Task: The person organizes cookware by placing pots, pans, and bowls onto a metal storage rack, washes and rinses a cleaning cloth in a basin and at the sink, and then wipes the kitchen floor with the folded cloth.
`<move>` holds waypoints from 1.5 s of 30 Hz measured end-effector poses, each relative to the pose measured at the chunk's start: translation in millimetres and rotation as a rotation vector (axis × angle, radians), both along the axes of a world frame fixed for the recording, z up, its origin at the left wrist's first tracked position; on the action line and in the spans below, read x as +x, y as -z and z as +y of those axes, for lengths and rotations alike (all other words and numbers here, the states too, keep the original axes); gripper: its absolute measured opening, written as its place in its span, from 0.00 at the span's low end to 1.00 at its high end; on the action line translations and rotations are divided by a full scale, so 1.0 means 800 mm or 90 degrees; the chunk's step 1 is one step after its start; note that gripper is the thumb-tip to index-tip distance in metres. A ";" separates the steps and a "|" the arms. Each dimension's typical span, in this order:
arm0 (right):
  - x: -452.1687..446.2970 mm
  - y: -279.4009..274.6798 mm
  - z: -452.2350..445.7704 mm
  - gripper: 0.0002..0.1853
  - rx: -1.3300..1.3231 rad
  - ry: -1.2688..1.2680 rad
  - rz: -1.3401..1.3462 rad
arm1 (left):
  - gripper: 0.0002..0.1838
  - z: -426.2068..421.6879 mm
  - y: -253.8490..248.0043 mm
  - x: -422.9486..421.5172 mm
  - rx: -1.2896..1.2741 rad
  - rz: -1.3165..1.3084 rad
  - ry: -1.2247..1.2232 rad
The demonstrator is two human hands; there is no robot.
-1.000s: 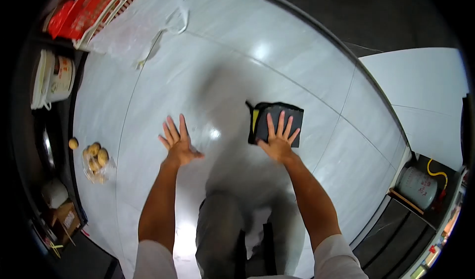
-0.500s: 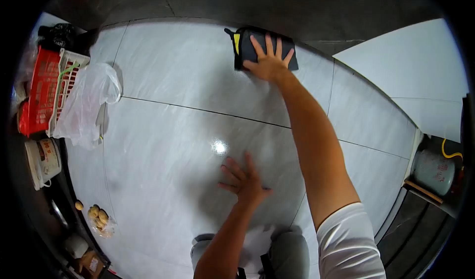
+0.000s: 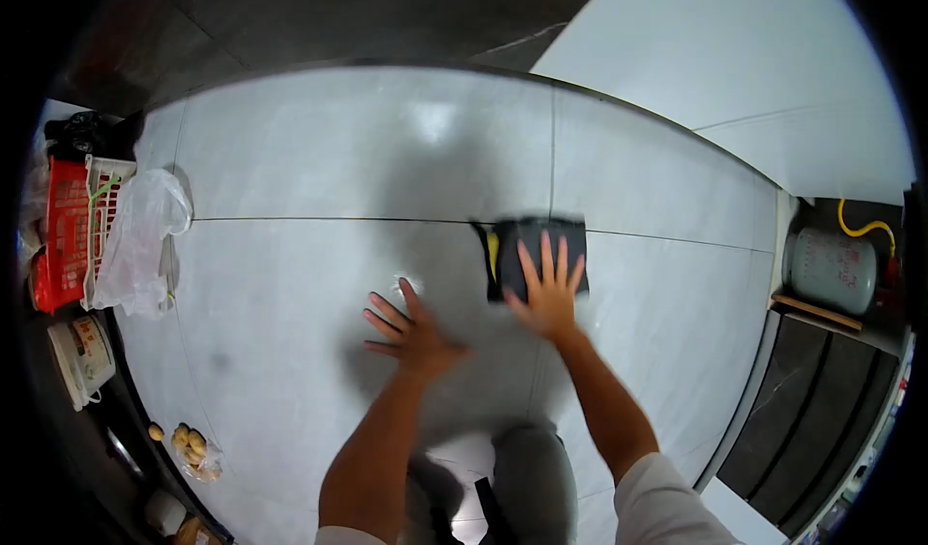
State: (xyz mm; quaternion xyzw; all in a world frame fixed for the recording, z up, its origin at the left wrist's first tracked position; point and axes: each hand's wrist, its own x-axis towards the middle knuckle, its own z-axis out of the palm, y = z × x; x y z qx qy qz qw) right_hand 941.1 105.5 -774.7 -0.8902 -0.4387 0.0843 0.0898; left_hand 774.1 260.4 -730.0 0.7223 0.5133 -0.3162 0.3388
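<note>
My right hand (image 3: 548,299) lies flat with spread fingers on a folded dark grey cloth (image 3: 507,255), pressing it against the pale tiled floor (image 3: 300,303). A yellow strip and a small black loop show along the cloth's left edge. To the left and a little nearer to me, my left hand (image 3: 414,344) has its fingers stretched apart and holds nothing. I cannot tell whether it touches the floor or hovers just above it.
Along the left stand a red basket (image 3: 68,226), a white plastic bag (image 3: 145,245), a white bucket (image 3: 87,357) and a bag of potatoes (image 3: 196,448). A white cabinet panel (image 3: 715,52) rises at the upper right, with a grey gas cylinder (image 3: 829,272) below it.
My right hand has pulled the cloth back from the floor's far edge towards me. My left hand has shifted left. The camera view has turned somewhat.
</note>
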 end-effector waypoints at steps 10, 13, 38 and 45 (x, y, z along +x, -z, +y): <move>-0.079 -0.007 -0.178 0.56 -0.240 0.074 0.201 | 0.88 -0.005 -0.020 0.011 -0.017 0.041 -0.001; 0.003 -0.001 -0.122 0.57 -0.183 0.175 0.210 | 0.88 -0.005 -0.018 0.016 -0.021 0.037 -0.022; 0.250 0.027 -0.102 0.48 -0.141 0.260 0.062 | 0.88 -0.014 -0.001 0.012 0.030 0.055 0.008; -0.059 0.023 -0.335 0.56 -0.254 0.321 0.174 | 0.88 -0.020 0.013 0.003 0.051 0.012 -0.006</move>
